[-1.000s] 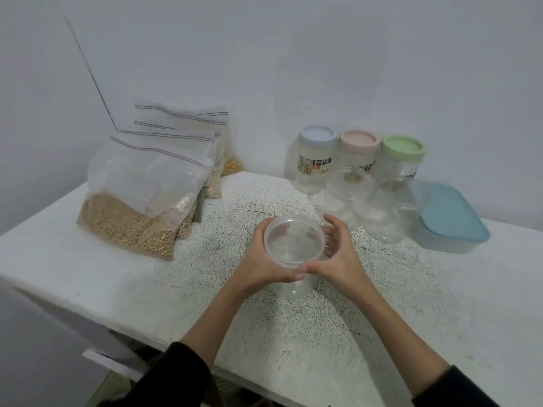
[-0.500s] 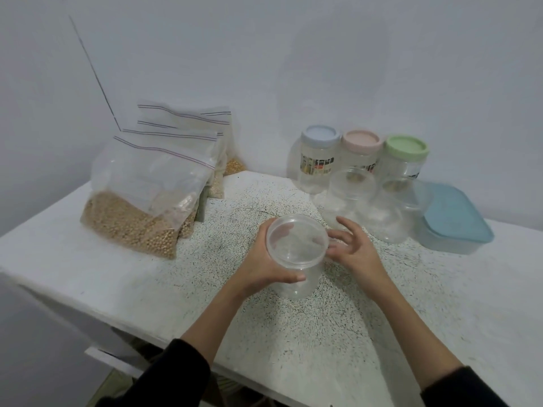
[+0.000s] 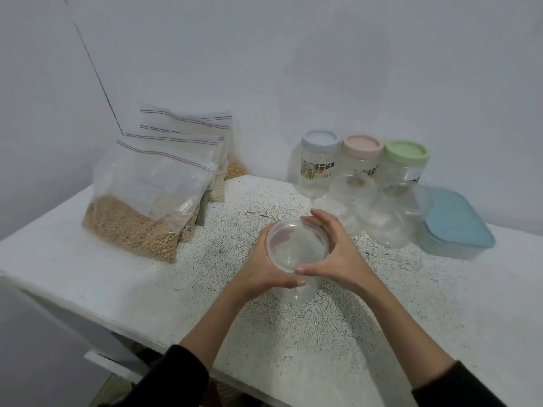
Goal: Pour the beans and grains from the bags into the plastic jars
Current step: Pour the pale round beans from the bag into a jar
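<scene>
White speckled table (image 3: 102,274) fills lower frame, pale wall behind. Left of centre: row of clear zip bags leaning one behind another, front bag (image 3: 147,201) holds tan round beans in its bottom half, zip strip along the top; bags behind it (image 3: 205,136) show paler grains and, farthest back, yellow kernels (image 3: 235,170) against the wall. Centre frame: clear plastic jar (image 3: 295,259) with clear lid on, standing on the table. Left hand (image 3: 264,268) wraps the jar body from the left side, fingers curled round it, thumb across the near wall. Right hand (image 3: 338,254) grips the lid rim from the right, fingers curled over the far edge, thumb on the near edge. Dark sleeves at both wrists, bottom of frame. Right of centre, against the wall: three tall clear jars in a row, blue lid (image 3: 321,141), pink lid (image 3: 363,145), green lid (image 3: 407,151). Just in front of them two more clear lidded tubs (image 3: 352,189) and (image 3: 405,201), touching or nearly so. Far right: flat container with teal lid (image 3: 458,224), just beside the right tub.
</scene>
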### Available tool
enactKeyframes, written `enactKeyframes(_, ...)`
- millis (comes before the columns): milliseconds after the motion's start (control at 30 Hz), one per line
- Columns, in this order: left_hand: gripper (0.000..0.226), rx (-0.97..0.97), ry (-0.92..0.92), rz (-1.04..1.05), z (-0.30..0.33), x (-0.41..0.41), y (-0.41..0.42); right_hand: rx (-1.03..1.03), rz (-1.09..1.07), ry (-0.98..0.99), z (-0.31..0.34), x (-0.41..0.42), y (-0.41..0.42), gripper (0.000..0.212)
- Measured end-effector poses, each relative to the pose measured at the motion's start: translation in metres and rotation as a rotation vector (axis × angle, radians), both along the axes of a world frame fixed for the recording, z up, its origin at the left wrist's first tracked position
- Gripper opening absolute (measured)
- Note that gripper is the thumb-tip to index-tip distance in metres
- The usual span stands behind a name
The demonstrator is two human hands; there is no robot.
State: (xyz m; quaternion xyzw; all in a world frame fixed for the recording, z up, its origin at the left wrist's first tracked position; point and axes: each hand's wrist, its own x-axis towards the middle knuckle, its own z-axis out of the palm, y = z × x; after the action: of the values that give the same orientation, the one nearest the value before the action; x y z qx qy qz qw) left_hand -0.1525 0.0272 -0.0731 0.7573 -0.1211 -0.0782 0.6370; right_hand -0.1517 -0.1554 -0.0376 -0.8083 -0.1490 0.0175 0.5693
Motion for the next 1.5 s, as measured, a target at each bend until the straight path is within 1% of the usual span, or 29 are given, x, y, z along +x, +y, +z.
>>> enactKeyframes(67, 0.11, 0.006, 0.003, -0.004, -0.001, 0.001, 0.0, 0.02, 0.009, -0.006, 0.004, 0.0, 0.001, 0.11)
enactKeyframes(133, 0.115, 0.016, 0.017, -0.007, -0.003, 0.001, 0.0, 0.107, -0.011, -0.001, 0.013, 0.001, -0.002, 0.101)
enactKeyframes(200, 0.115, 0.033, 0.019, -0.004, -0.003, 0.002, 0.0, 0.185, -0.054, -0.005, 0.028, 0.005, -0.009, 0.091)
enactKeyframes(267, 0.112, 0.048, 0.006, 0.001, -0.002, 0.002, 0.0, 0.139, -0.081, -0.026, 0.045, 0.009, -0.023, 0.093)
enactKeyframes(367, 0.114, 0.05, 0.0, 0.007, -0.003, 0.002, 0.0, -0.031, -0.166, -0.05, 0.057, 0.01, -0.05, 0.109)
enactKeyframes(433, 0.116, 0.053, -0.004, 0.006, -0.003, 0.002, 0.0, -0.175, -0.206, -0.044, 0.059, 0.007, -0.068, 0.111)
enactKeyframes(467, 0.115, 0.055, -0.006, 0.002, -0.003, 0.002, 0.0, -0.291, -0.184, -0.028, 0.059, 0.007, -0.073, 0.11)
enactKeyframes(600, 0.11, 0.057, -0.01, -0.01, -0.001, 0.001, -0.001, -0.856, 0.024, 0.06, 0.04, 0.008, -0.07, 0.108)
enactKeyframes(633, 0.11, 0.055, -0.008, -0.01, -0.001, 0.001, -0.002, -0.955, 0.057, 0.06, 0.035, 0.009, -0.067, 0.107)
enactKeyframes(700, 0.111, 0.052, -0.003, -0.011, 0.0, 0.0, -0.002, -1.048, 0.099, 0.052, 0.028, 0.013, -0.06, 0.11)
enactKeyframes(767, 0.115, 0.049, 0.007, -0.005, 0.0, 0.0, -0.002, -1.033, 0.145, 0.031, 0.024, 0.016, -0.053, 0.117)
enactKeyframes(800, 0.117, 0.049, 0.016, 0.0, 0.0, -0.001, -0.001, -0.978, 0.162, 0.032, 0.022, 0.017, -0.049, 0.12)
enactKeyframes(867, 0.116, 0.047, 0.023, 0.002, -0.001, -0.001, -0.001, -0.789, 0.181, 0.067, 0.018, 0.013, -0.042, 0.125)
enactKeyframes(933, 0.111, 0.042, 0.018, 0.004, -0.001, -0.001, 0.0, -0.572, 0.156, 0.141, 0.01, 0.009, -0.038, 0.125)
enactKeyframes(967, 0.109, 0.038, 0.013, 0.009, -0.001, -0.001, 0.0, -0.534, 0.138, 0.144, 0.005, 0.008, -0.038, 0.124)
enactKeyframes(1000, 0.107, 0.035, 0.007, 0.011, -0.001, -0.001, 0.001, -0.582, 0.117, 0.099, -0.001, 0.009, -0.04, 0.122)
enactKeyframes(1067, 0.106, 0.028, -0.01, 0.026, -0.001, -0.002, 0.002, -0.84, 0.096, -0.012, -0.017, 0.012, -0.045, 0.121)
enactKeyframes(1100, 0.106, 0.021, -0.018, 0.035, -0.001, -0.002, 0.002, -0.939, 0.099, -0.032, -0.024, 0.012, -0.048, 0.122)
enactKeyframes(1133, 0.107, 0.015, -0.027, 0.04, -0.001, -0.003, 0.003, -0.983, 0.106, -0.031, -0.031, 0.012, -0.051, 0.123)
enactKeyframes(1233, 0.114, 0.017, -0.025, 0.047, 0.0, -0.006, 0.003, -0.998, 0.141, -0.016, -0.036, 0.008, -0.052, 0.127)
enactKeyframes(1333, 0.143, 0.06, 0.022, 0.026, 0.003, -0.011, 0.008, -1.026, 0.176, 0.024, -0.019, 0.01, -0.05, 0.13)
enactKeyframes(1367, 0.151, 0.089, 0.041, 0.011, 0.005, -0.011, 0.013, -1.023, 0.165, 0.025, -0.009, 0.014, -0.05, 0.125)
enactKeyframes(1433, 0.155, 0.166, 0.046, -0.012, 0.012, -0.01, 0.033, -0.99, 0.114, -0.021, 0.017, 0.027, -0.048, 0.106)
enactKeyframes(1467, 0.151, 0.19, 0.036, -0.017, 0.016, -0.008, 0.046, -0.957, 0.08, -0.059, 0.033, 0.033, -0.045, 0.093)
enactKeyframes(1500, 0.142, 0.204, 0.019, -0.009, 0.022, -0.004, 0.06, -0.893, 0.051, -0.098, 0.049, 0.038, -0.039, 0.082)
